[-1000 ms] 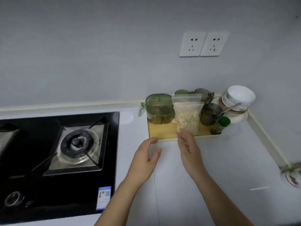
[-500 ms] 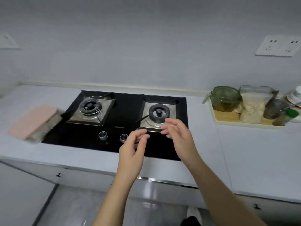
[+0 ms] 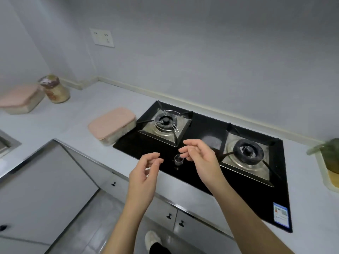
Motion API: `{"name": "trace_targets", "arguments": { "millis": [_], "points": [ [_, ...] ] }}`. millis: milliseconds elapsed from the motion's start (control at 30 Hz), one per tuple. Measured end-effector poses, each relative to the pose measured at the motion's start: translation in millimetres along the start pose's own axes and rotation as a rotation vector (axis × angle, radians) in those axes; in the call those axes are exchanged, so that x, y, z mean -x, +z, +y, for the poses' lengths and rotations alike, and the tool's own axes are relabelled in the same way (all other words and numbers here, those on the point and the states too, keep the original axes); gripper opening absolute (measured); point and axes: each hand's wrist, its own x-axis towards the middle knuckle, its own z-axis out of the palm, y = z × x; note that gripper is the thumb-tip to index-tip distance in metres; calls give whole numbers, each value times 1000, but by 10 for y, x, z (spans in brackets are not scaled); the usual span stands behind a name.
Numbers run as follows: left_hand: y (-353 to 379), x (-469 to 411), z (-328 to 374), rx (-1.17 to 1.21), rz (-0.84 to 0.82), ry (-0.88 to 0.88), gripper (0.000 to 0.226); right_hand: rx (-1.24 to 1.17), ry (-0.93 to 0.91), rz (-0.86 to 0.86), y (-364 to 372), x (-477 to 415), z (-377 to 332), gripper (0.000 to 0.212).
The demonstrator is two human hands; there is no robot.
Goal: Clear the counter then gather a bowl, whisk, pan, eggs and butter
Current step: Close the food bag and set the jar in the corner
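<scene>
Head view: both hands are held in mid-air over the front edge of the hob [image 3: 238, 195], with nothing gripped. The left hand [image 3: 145, 173] is shown empty, fingers loosely curled. The right hand [image 3: 200, 158] is also empty, fingers relaxed and apart, hanging just above a control knob [image 3: 178, 160]; contact with it cannot be confirmed. The step in hand is judged to be the clear-out of the counter [image 3: 82, 107], and it is not finished. One pink-lidded box [image 3: 111, 125] is parked centre-left of the frame, right against the hob's left edge and beside the left burner [image 3: 166, 122]. A second pink-lidded box [image 3: 20, 99] and a jar [image 3: 55, 88] are set just beside each other at the upper left, near the wall corner. Bowl, whisk, pan, eggs and butter are not seen anywhere in frame, so gathering is judged not started. The near box is best taken first, since it is closest to the left hand. It should be gripped by the body under the lid rim, not by the lid alone, as the lid's seating cannot be verified. It should be lifted clear rather than slid, so that the burner's pan support is not clipped. The jar should be held round its body for the same reason. The green container [image 3: 330, 154] at the right edge is cut off by the frame and is left for later.
</scene>
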Motion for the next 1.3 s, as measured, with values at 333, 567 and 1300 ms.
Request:
{"name": "trace_targets", "arguments": {
  "millis": [333,567,1300],
  "points": [
    [-1315,-1648,-377,-26,248,-45,18,-57,-2,-200,1588,-1662,-137,20],
    [-2147,-2422,-746,9,400,-145,17,-41,-10,-335,2638,-2454,-287,21],
    [-4977,-5870,-2399,-43,331,-253,39,-21,298,-247,6290,-4996,-62,25]
  ]
}}
